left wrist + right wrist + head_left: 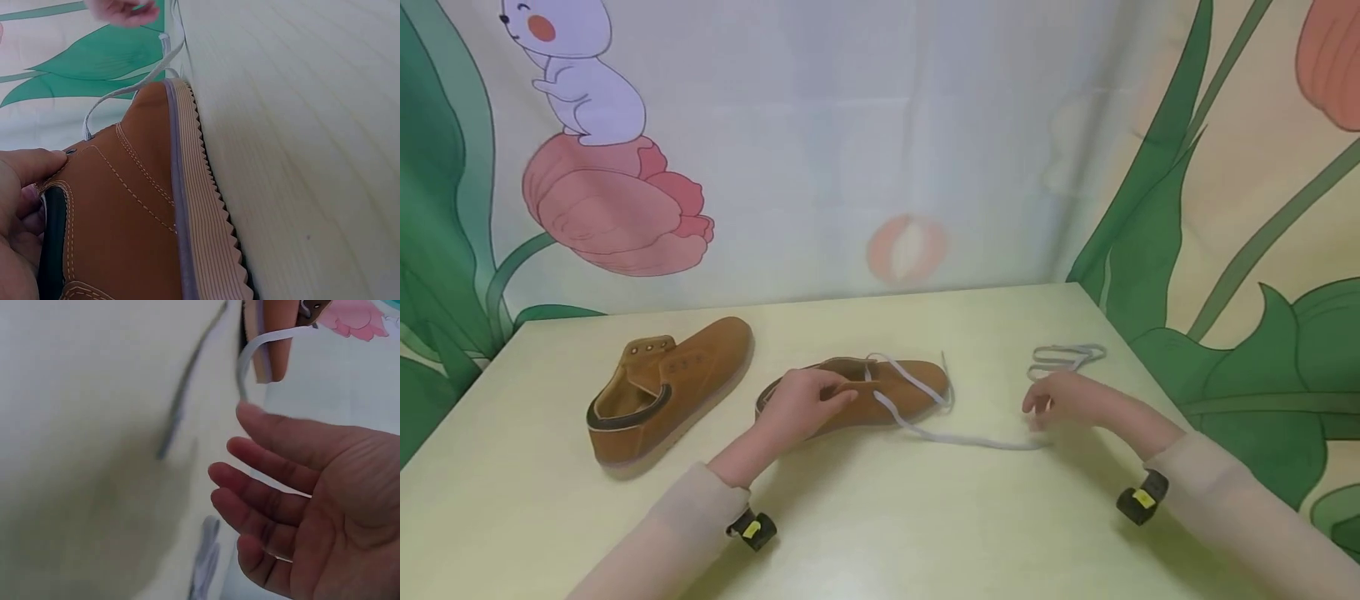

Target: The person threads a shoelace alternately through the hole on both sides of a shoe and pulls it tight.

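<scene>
A brown shoe (910,400) lies on the table, its toe to the right. My left hand (801,404) grips its upper edge beside the eyelets; in the left wrist view the thumb (40,164) presses the outside while other fingers reach inside. A pale shoelace (925,435) comes out of the shoe: one end crosses the toe, the other runs along the table to the right. Near that end hovers my right hand (1067,400), fingers loosely bent. In the right wrist view, its thumb and forefinger stand apart, with lace (259,340) passing behind the thumb tip.
Another brown shoe (688,383), without a lace, stands at the left. A folded pale shoelace (1067,357) lies on the table (970,517) beyond my right hand. A printed curtain (820,167) hangs behind the table's back edge.
</scene>
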The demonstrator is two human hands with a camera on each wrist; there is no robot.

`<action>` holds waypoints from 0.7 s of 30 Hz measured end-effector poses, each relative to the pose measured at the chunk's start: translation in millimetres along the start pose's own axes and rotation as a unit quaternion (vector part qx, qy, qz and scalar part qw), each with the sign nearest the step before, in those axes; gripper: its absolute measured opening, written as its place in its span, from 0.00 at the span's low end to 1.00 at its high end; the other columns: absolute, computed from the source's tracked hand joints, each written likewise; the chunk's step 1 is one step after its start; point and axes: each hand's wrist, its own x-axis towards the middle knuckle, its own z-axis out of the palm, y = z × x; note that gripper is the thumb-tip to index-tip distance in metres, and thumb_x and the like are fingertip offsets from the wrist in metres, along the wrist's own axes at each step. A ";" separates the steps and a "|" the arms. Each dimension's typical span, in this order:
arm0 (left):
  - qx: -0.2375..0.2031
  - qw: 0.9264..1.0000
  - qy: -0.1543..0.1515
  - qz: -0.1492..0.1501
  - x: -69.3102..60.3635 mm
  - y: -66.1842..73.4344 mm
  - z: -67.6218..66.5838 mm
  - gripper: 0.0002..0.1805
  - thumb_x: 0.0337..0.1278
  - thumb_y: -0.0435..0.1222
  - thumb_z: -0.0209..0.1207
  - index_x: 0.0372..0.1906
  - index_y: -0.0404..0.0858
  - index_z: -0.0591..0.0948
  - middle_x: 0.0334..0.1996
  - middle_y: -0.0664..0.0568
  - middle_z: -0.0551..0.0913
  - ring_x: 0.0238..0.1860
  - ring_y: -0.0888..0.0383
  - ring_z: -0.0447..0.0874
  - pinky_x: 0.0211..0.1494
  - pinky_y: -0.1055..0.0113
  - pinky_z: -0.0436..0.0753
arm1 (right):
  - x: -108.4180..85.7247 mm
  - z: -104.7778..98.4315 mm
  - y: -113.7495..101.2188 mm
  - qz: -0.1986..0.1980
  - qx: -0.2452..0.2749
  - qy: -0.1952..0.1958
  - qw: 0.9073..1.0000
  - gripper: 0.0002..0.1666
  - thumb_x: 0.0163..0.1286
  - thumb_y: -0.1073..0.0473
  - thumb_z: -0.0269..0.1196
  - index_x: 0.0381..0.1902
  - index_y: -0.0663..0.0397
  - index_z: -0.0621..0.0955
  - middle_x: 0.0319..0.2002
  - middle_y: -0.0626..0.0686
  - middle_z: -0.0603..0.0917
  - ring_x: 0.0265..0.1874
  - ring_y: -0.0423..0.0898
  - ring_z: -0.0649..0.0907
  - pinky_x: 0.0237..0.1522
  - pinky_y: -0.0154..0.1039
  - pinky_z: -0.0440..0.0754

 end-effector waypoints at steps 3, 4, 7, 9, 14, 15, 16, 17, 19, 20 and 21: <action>-0.005 1.000 0.005 -0.003 -0.6 -2.7 1.6 0.15 0.66 0.34 0.64 0.22 0.40 0.77 0.18 0.58 0.65 0.23 0.62 0.62 0.29 0.72 0.64 | -7.5 12.0 5.6 0.009 0.020 -0.007 1.000 0.12 0.62 0.61 0.73 0.41 0.60 0.85 0.35 0.53 0.86 0.35 0.43 0.80 0.41 0.38 0.80; -0.007 1.000 0.008 -0.002 -0.5 -3.2 2.0 0.16 0.66 0.34 0.64 0.21 0.40 0.76 0.18 0.58 0.65 0.23 0.62 0.62 0.29 0.71 0.64 | -9.3 16.4 6.3 0.008 0.023 -0.001 1.000 0.11 0.61 0.61 0.74 0.39 0.59 0.85 0.34 0.52 0.85 0.34 0.42 0.79 0.40 0.37 0.79; -0.011 1.000 0.009 -0.004 0.7 -3.1 2.2 0.14 0.65 0.34 0.64 0.22 0.40 0.78 0.18 0.58 0.66 0.23 0.63 0.63 0.29 0.72 0.64 | -13.8 27.4 7.9 0.001 0.035 0.020 0.999 0.06 0.63 0.62 0.72 0.33 0.55 0.83 0.31 0.48 0.83 0.32 0.39 0.76 0.39 0.36 0.77; -0.017 1.000 0.007 -0.005 1.1 -2.3 2.2 0.11 0.65 0.35 0.65 0.25 0.39 0.81 0.19 0.57 0.70 0.24 0.62 0.64 0.29 0.72 0.65 | -16.0 30.5 9.3 -0.012 0.032 0.032 0.999 0.04 0.65 0.62 0.69 0.31 0.53 0.83 0.31 0.46 0.84 0.32 0.37 0.77 0.40 0.36 0.78; -0.022 1.000 0.013 -0.003 1.5 -1.1 -2.3 0.08 0.66 0.37 0.64 0.37 0.37 0.89 0.29 0.50 0.87 0.30 0.60 0.77 0.35 0.69 0.75 | -16.9 16.8 8.2 -0.024 0.101 0.046 0.994 0.04 0.69 0.65 0.64 0.41 0.59 0.83 0.33 0.51 0.87 0.32 0.38 0.81 0.39 0.39 0.81; -0.023 1.000 0.016 -0.007 1.3 -1.0 -3.3 0.09 0.67 0.38 0.63 0.39 0.37 0.89 0.32 0.49 0.89 0.33 0.59 0.80 0.38 0.68 0.78 | -17.4 11.5 6.3 -0.021 0.131 0.051 0.990 0.07 0.70 0.65 0.62 0.44 0.61 0.82 0.33 0.53 0.87 0.32 0.39 0.82 0.39 0.39 0.82; -0.025 0.999 0.018 -0.012 1.1 -0.9 -4.2 0.10 0.68 0.39 0.62 0.42 0.37 0.90 0.35 0.48 0.90 0.36 0.58 0.82 0.41 0.66 0.80 | -17.9 6.4 4.2 -0.018 0.170 0.057 0.984 0.08 0.72 0.65 0.61 0.47 0.63 0.81 0.33 0.54 0.87 0.31 0.40 0.82 0.38 0.40 0.82; -0.029 0.999 0.019 -0.018 1.0 -0.9 -5.1 0.12 0.70 0.40 0.61 0.44 0.37 0.90 0.36 0.48 0.91 0.37 0.56 0.83 0.43 0.64 0.81 | -18.4 1.1 2.0 -0.015 0.211 0.064 0.975 0.09 0.73 0.65 0.60 0.49 0.63 0.80 0.33 0.54 0.86 0.30 0.41 0.83 0.38 0.39 0.83; -0.035 0.999 0.021 -0.027 0.8 -0.3 -6.9 0.13 0.72 0.40 0.59 0.44 0.37 0.89 0.34 0.46 0.90 0.37 0.54 0.84 0.44 0.61 0.81 | -20.1 -9.4 -4.1 -0.012 0.295 0.075 0.952 0.09 0.75 0.64 0.58 0.49 0.60 0.81 0.33 0.51 0.86 0.30 0.41 0.83 0.38 0.38 0.84; -0.038 0.999 0.026 -0.029 1.0 0.3 -8.3 0.14 0.73 0.40 0.59 0.45 0.36 0.89 0.35 0.46 0.90 0.38 0.53 0.85 0.45 0.60 0.83 | -20.8 -14.5 -6.9 -0.016 0.338 0.077 0.938 0.09 0.77 0.63 0.56 0.48 0.56 0.82 0.34 0.49 0.87 0.32 0.40 0.84 0.40 0.36 0.84; -0.040 0.998 0.033 -0.028 1.6 0.8 -9.6 0.14 0.73 0.40 0.58 0.46 0.35 0.89 0.35 0.44 0.90 0.38 0.52 0.85 0.46 0.59 0.84 | -21.0 -19.4 -9.9 -0.022 0.381 0.077 0.921 0.10 0.78 0.62 0.54 0.47 0.52 0.83 0.35 0.45 0.87 0.33 0.39 0.85 0.41 0.34 0.84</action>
